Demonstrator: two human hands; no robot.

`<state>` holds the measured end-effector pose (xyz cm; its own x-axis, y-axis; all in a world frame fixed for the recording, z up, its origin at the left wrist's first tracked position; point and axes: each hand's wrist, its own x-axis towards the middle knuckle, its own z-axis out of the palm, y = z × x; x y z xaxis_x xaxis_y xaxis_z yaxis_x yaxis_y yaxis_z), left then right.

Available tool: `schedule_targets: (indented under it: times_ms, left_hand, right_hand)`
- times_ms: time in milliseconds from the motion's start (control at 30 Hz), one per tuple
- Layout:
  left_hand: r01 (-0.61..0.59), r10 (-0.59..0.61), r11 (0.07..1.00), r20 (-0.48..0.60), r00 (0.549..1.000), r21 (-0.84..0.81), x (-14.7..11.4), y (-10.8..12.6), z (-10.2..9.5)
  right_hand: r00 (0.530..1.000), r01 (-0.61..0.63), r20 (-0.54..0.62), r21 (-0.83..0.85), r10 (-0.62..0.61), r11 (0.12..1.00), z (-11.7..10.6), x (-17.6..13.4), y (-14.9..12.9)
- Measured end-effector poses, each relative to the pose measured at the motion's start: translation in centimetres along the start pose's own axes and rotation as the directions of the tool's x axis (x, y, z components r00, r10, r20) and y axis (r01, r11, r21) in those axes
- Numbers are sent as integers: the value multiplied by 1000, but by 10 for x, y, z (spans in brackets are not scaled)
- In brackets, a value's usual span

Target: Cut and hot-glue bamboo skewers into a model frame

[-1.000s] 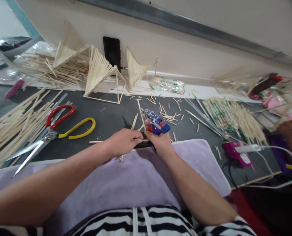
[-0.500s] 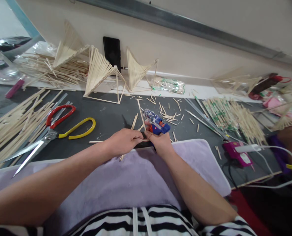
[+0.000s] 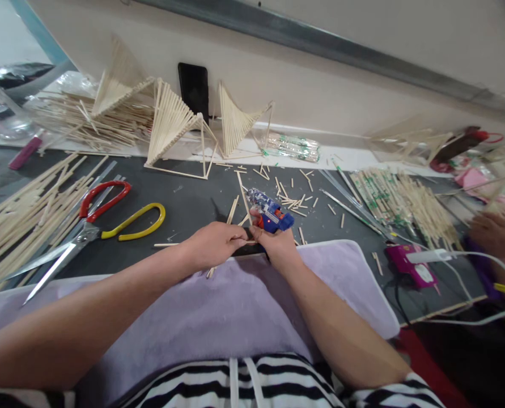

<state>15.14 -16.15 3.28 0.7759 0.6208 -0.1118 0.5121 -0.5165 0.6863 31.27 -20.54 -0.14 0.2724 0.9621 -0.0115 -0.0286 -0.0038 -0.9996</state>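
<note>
My left hand [image 3: 220, 243] is closed, its thumb and fingertips pinching a thin wooden stick [image 3: 167, 245] that runs under the hand and out to the left. My right hand [image 3: 280, 246] is wrapped round a blue hot glue gun [image 3: 273, 216]; its thumb and finger also pinch at the stick joint, close to my left fingertips. From that joint a second stick [image 3: 242, 192] slants up and away across the table. The glue gun's nozzle points to the upper left. My fingers hide the joint itself.
Scissors [image 3: 91, 229] with red and yellow handles lie open at left, beside loose sticks [image 3: 31, 215]. Behind stand twisted stick models [image 3: 173, 124] and a black phone [image 3: 194, 90]. Cut stick pieces [image 3: 292, 202] lie beyond the glue gun. A magenta power adapter [image 3: 411, 266] and a co-worker's hand [image 3: 492, 235] are at right.
My hands, the glue gun and the sticks look the same. At the right edge, the co-worker's hand has moved slightly up and further into view.
</note>
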Motion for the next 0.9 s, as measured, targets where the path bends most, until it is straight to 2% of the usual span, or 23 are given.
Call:
schedule_targets:
  times_ms: [900]
  left_hand:
    - [-21,20,999,41,999,37,1,4,-7]
  right_hand:
    - [999,16,38,-34,-15,999,-2,0,-2]
